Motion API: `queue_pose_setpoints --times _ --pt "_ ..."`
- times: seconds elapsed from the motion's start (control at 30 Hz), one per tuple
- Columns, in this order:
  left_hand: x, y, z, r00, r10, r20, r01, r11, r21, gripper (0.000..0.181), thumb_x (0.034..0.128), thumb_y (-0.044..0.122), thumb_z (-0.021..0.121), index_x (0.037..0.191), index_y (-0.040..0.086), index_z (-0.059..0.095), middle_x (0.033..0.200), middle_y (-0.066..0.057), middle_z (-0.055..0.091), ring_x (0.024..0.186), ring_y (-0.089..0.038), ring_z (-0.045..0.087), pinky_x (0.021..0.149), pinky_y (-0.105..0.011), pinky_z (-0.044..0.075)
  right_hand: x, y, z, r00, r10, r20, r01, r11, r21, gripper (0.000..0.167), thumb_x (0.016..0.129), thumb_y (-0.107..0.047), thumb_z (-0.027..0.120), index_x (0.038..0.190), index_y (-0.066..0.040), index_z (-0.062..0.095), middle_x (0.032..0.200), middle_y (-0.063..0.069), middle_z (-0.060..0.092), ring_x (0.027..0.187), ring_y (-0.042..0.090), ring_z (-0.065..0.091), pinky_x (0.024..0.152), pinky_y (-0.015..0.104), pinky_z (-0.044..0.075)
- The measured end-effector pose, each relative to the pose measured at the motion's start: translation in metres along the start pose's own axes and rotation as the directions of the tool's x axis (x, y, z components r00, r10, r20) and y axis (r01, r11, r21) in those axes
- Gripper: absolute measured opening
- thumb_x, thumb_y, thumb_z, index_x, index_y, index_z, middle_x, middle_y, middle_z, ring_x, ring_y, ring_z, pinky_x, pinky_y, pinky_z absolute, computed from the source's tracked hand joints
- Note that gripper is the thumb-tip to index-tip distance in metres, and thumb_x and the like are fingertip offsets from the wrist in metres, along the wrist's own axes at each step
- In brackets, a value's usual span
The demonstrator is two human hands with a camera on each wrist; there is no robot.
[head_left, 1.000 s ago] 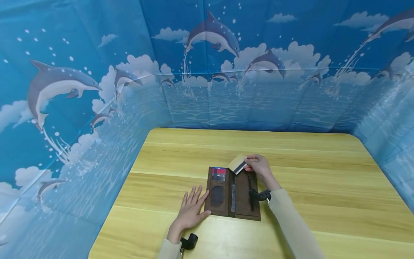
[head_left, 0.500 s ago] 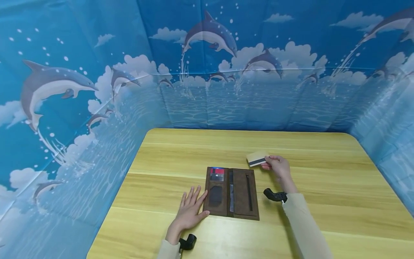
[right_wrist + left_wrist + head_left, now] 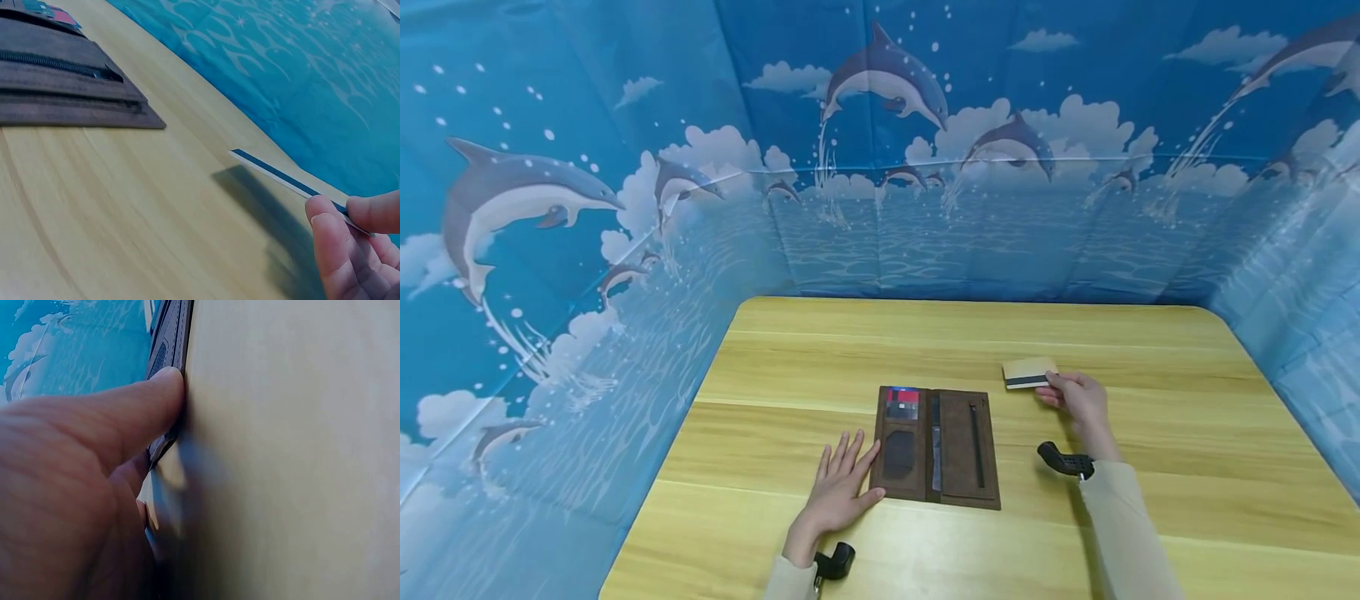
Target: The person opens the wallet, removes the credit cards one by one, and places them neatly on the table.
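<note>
A brown wallet (image 3: 966,450) lies unfolded on the table, with a zipped pocket on its right half. Cards (image 3: 902,404) show in the upper slot of its left half, above a dark window pocket. My left hand (image 3: 837,496) is spread flat beside the wallet's left edge; in the left wrist view its thumb (image 3: 147,403) touches that edge. Between thumb and fingers my right hand (image 3: 1078,404) pinches a gold card (image 3: 1028,372) with a black stripe, right of the wallet. In the right wrist view the card (image 3: 281,175) hovers above the tabletop, casting a shadow.
The wooden table (image 3: 1187,433) extends around the wallet on all sides. A blue curtain printed with dolphins (image 3: 880,233) hangs behind and along both sides of it. Black camera mounts (image 3: 1063,461) sit on both wrists.
My right hand has carried the gold card from over the wallet's upper right part out to the right, levelling it on the way. The left hand has stayed beside the wallet.
</note>
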State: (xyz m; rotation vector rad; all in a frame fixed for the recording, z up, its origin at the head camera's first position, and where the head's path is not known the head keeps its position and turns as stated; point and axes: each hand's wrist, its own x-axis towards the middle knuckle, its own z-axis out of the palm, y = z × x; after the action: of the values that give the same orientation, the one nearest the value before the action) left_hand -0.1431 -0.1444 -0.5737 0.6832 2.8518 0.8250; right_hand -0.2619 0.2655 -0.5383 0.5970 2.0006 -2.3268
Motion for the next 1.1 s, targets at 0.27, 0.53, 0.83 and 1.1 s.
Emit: queue_pose_setpoints --times 0.27,0.53,0.83,1.1 --pt "-0.001 0.008 -0.011 0.999 -0.013 0.031 0.013 1.0 0.01 0.066 0.0967 0.041 0.05 0.151 0.01 0.027 0.156 -0.018 0.01 0.141 -0.038 -0.001 0.108 -0.055 -0.006 -0.003 0.002 -0.007 0.999 0.035 -0.009 -0.036 0.997 -0.066 0.023 0.092 -0.012 0.063 0.104 0.002 0.05 0.072 0.003 0.069 0.065 0.012 0.068 0.062 0.024 0.055" --pt "0.0 0.008 -0.011 0.998 -0.04 0.058 0.038 0.999 0.036 0.067 0.0968 0.043 0.048 0.151 0.012 0.025 0.157 -0.015 0.007 0.142 -0.035 -0.003 0.109 -0.053 -0.008 -0.001 0.003 -0.007 0.997 0.037 -0.067 -0.049 0.982 -0.184 0.022 0.091 -0.013 0.064 0.103 0.003 0.054 0.071 0.002 0.069 0.062 0.01 0.067 0.057 0.024 0.055" --pt "0.0 0.006 -0.008 1.0 -0.003 0.023 0.002 1.0 0.013 0.067 0.0965 0.043 0.049 0.151 0.011 0.026 0.156 -0.018 0.009 0.142 -0.037 -0.002 0.108 -0.055 -0.008 -0.003 0.004 -0.008 0.992 -0.039 -0.117 -0.004 0.937 -0.35 0.026 0.089 -0.015 0.066 0.098 0.006 0.053 0.068 0.003 0.065 0.056 0.009 0.064 0.054 0.023 0.054" --pt "-0.001 0.003 -0.003 0.998 0.05 -0.028 -0.051 0.998 -0.027 0.067 0.0972 0.043 0.047 0.151 0.01 0.025 0.155 -0.021 0.01 0.141 -0.038 -0.002 0.108 -0.052 -0.013 -0.003 0.001 -0.008 0.994 -0.047 -0.101 -0.003 0.893 -0.449 0.029 0.089 -0.017 0.067 0.099 0.007 0.053 0.069 0.005 0.065 0.056 0.011 0.065 0.053 0.024 0.054"
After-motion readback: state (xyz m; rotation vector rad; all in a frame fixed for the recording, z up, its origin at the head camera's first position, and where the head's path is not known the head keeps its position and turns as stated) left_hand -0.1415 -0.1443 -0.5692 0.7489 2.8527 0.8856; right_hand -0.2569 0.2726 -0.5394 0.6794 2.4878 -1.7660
